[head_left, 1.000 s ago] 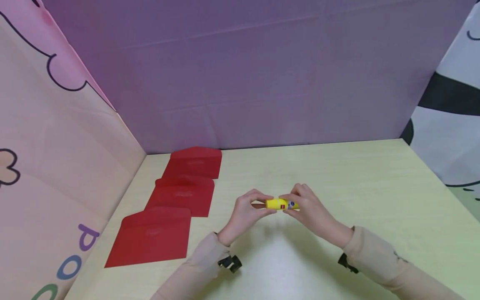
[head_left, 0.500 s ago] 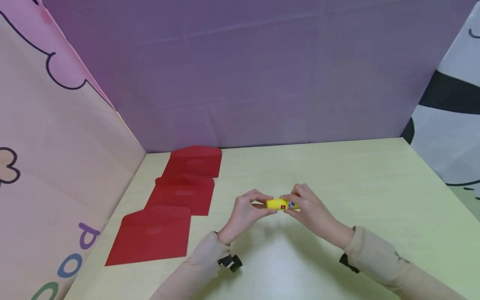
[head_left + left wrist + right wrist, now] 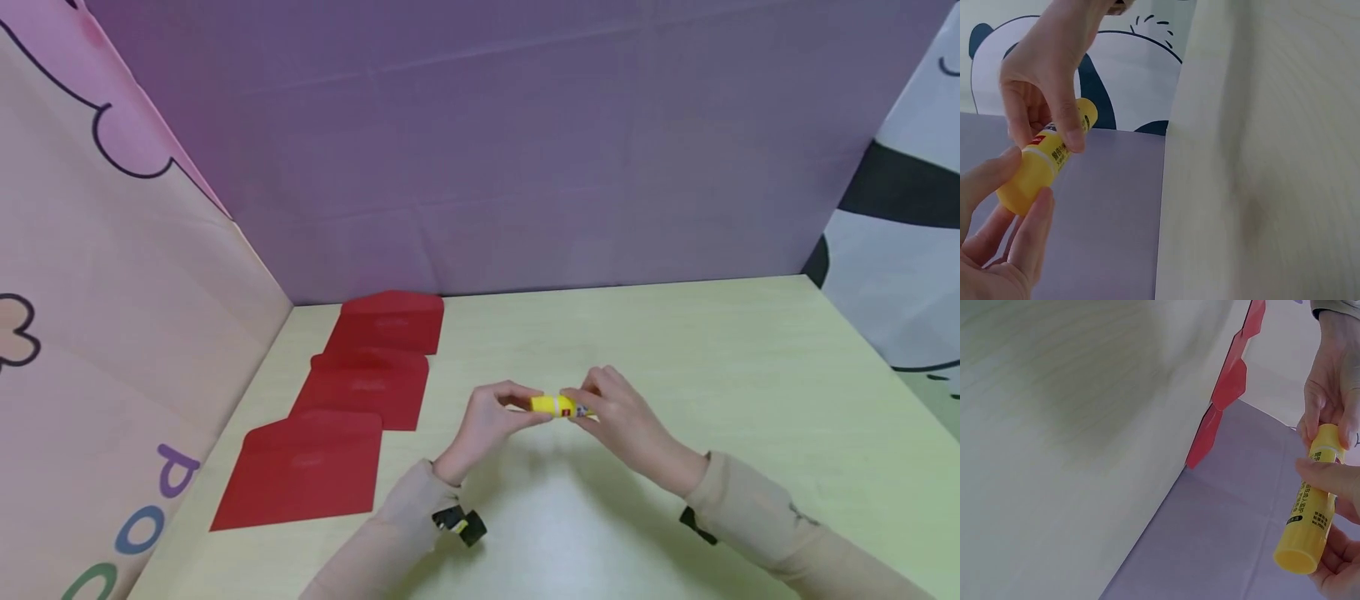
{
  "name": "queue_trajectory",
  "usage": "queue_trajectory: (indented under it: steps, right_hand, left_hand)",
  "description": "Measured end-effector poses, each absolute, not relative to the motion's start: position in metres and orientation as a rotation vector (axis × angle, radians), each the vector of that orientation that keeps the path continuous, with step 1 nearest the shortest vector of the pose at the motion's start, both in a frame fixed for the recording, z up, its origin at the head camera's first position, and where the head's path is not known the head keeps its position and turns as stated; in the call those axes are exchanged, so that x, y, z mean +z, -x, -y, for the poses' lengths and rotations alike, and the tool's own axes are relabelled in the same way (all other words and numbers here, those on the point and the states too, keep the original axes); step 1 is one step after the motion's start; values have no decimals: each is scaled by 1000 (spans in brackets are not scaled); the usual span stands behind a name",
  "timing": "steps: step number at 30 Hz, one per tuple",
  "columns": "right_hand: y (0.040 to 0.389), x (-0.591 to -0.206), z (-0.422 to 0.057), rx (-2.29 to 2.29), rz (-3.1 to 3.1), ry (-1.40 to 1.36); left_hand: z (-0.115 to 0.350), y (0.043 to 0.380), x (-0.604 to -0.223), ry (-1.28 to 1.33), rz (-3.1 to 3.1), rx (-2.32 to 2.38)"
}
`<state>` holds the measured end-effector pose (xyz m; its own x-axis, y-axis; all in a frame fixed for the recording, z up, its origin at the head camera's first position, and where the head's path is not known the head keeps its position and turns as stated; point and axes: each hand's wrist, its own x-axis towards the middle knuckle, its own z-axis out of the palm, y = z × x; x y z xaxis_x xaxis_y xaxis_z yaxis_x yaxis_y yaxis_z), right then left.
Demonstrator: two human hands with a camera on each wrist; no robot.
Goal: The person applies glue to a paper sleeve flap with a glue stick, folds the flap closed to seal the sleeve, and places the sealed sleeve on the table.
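Note:
A yellow glue stick (image 3: 564,407) is held sideways above the table, between both hands. My left hand (image 3: 486,423) pinches its cap (image 3: 1025,187) with thumb and fingers. My right hand (image 3: 628,425) grips the printed body (image 3: 1311,503) from the other end. A pale ring shows between cap and body in the head and left wrist views. On the table's left side lie three red envelopes, a near one (image 3: 300,475), a middle one (image 3: 367,392) and a far one (image 3: 386,329), their flaps pointing away from me.
The pale wooden table (image 3: 712,367) ends at a purple cloth wall (image 3: 480,167) at the back. Printed panels stand at the left (image 3: 112,275) and right (image 3: 915,275). A dark strap device (image 3: 460,525) sits at my left wrist.
My left hand has shifted slightly left with the cap, and the pale ring between cap and body shows more. The right hand stays nearly still; the envelopes have not moved.

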<state>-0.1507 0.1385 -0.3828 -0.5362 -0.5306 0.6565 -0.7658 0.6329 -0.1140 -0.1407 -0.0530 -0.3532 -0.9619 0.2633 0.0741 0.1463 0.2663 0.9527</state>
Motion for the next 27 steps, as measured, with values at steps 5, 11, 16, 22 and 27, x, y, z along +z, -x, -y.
queue_trajectory:
  steps: [5,11,16,22,27]
  right_hand:
    - [152,-383,-138,486,2217,-1001]
    - [155,-385,-147,415,2267,-895]
    - [155,-386,-158,481,2315,-822]
    - [155,-389,-162,534,2344,-807]
    - [155,-391,-165,556,2362,-775]
  left_hand:
    - [54,148,-359,-303,-2335,1832]
    - [67,163,-380,-192,-2271,1862]
    - [78,173,-382,-235,-2503,1703]
    - [87,184,-381,-321,-2728,1498]
    - [94,195,-380,-400,-2847,1377]
